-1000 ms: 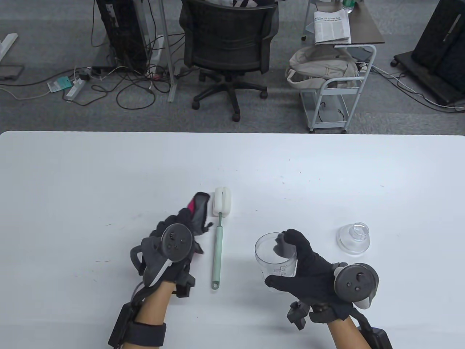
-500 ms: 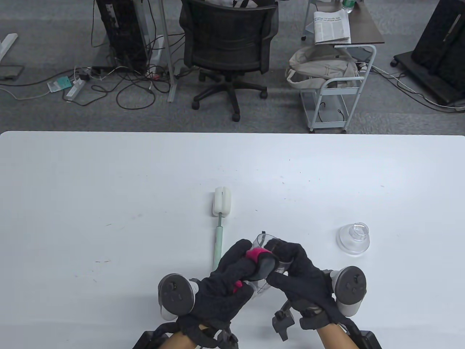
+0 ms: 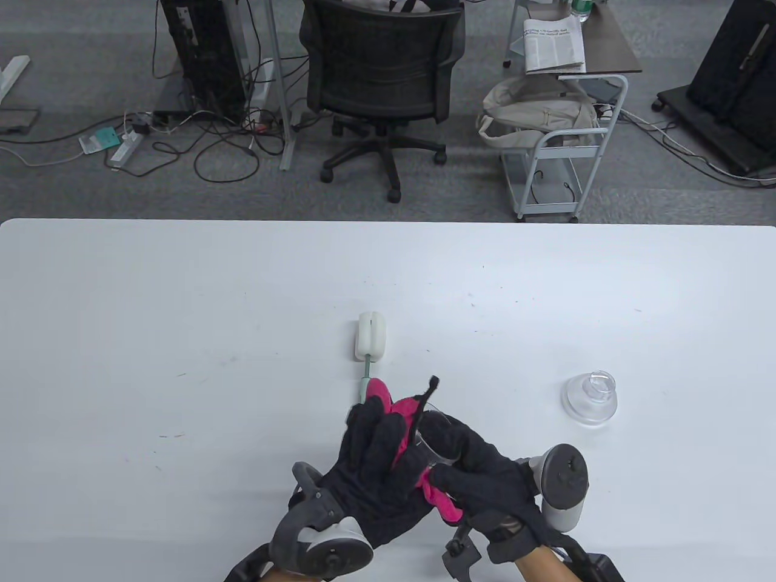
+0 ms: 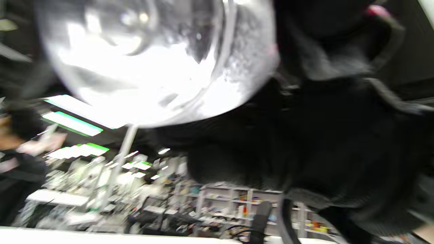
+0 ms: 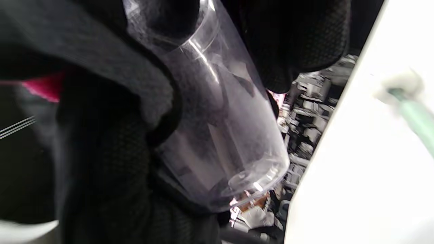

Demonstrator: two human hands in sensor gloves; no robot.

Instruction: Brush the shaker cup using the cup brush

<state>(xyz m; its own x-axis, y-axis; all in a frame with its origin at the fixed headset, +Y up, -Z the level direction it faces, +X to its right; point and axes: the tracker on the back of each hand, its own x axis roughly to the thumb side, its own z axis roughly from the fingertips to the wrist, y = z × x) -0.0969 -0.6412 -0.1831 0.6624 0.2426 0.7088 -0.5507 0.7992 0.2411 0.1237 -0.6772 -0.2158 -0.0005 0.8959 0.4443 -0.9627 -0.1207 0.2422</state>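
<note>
while both hands [image 3: 418, 467] wrap their fingers [image 3: 376, 433] round the clear shaker cup [image 5: 217, 135], lifted off the worktop [image 3: 182, 339], the cup brush [image 3: 368, 357] lies untouched, so grasping its handle appears next.

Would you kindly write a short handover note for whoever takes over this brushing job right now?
Left hand: wrapped around the shaker cup, palm side up.
Right hand: also gripping the cup from the other side; which hand bears the weight I cannot tell.
The clear cup is held above the table, open and empty, tilted.
Cup brush: lying flat on the table just beyond the hands, sponge head pointing away, untouched.
Clear lid: standing on the table to the right.
Done: lid off, cup picked up.
Left: free one hand, take the brush, scrub inside the cup.
</note>
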